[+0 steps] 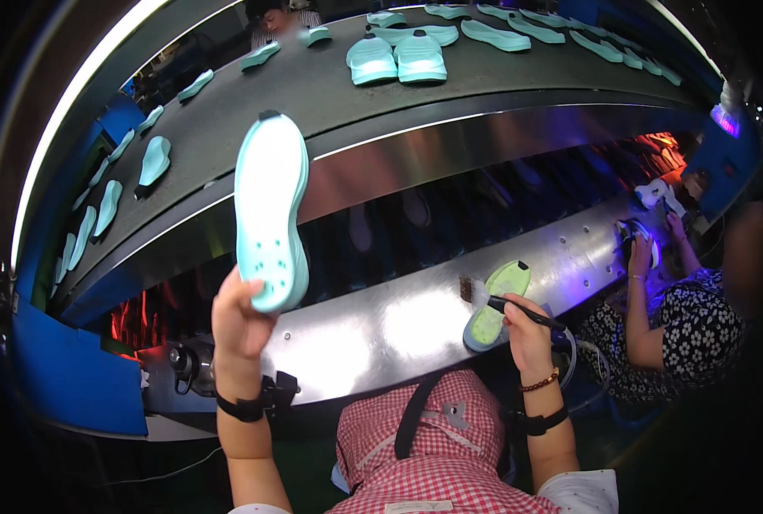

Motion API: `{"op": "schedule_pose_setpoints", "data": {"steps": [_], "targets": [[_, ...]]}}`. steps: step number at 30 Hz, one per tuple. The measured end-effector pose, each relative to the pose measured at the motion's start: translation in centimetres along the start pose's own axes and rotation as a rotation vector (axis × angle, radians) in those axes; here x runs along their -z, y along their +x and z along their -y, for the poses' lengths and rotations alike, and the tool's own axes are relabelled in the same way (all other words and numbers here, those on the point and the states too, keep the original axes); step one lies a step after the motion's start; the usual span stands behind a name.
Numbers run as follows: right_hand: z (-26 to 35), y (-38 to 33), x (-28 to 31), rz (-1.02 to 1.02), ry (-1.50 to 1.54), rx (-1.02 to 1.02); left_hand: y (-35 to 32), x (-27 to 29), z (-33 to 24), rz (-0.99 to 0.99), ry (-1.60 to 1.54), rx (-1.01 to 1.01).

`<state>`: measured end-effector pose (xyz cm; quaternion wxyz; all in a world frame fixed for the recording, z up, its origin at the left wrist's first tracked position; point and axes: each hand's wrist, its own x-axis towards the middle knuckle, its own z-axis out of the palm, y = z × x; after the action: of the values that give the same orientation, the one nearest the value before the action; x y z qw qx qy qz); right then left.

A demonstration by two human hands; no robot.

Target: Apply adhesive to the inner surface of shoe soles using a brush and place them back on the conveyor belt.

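Observation:
My left hand [243,315] grips a pale turquoise shoe sole [270,193] by its lower end and holds it upright in front of the conveyor belt. Small holes dot the sole near my thumb, and a black tab sits at its top end. In my right hand [527,334] is a brush [518,310] with a black handle, its bristles pointing left. Beneath the brush, a yellow-green sole [508,281] with a black tab rests at a tilt on the metal ledge; what supports it is partly hidden.
Turquoise soles lie spread along the dark conveyor belt [227,120]. A steel ledge [381,330] runs before me, with a dark bottle [191,368] at its left. Red glows show below the belt at both ends. A co-worker's hands [643,253] handle a shoe at right; another person sits beyond.

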<state>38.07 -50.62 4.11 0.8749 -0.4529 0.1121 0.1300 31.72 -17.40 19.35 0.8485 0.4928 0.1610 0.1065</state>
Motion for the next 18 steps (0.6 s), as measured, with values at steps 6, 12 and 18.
{"op": "schedule_pose_setpoints", "data": {"steps": [6, 12, 18], "targets": [[-0.7, -0.3, -1.0, 0.029, -0.012, -0.035, -7.4, 3.2, 9.2, 0.456, -0.588, 0.39], [-1.3, -2.0, -4.9, 0.312, -0.091, -0.126, -7.6, 2.8, 16.6, 0.231, -0.545, 0.455], [-3.6, -2.1, -8.5, 0.516, -0.284, -0.2, -7.8, 1.5, 17.0, 0.264, -0.737, 0.431]]}}
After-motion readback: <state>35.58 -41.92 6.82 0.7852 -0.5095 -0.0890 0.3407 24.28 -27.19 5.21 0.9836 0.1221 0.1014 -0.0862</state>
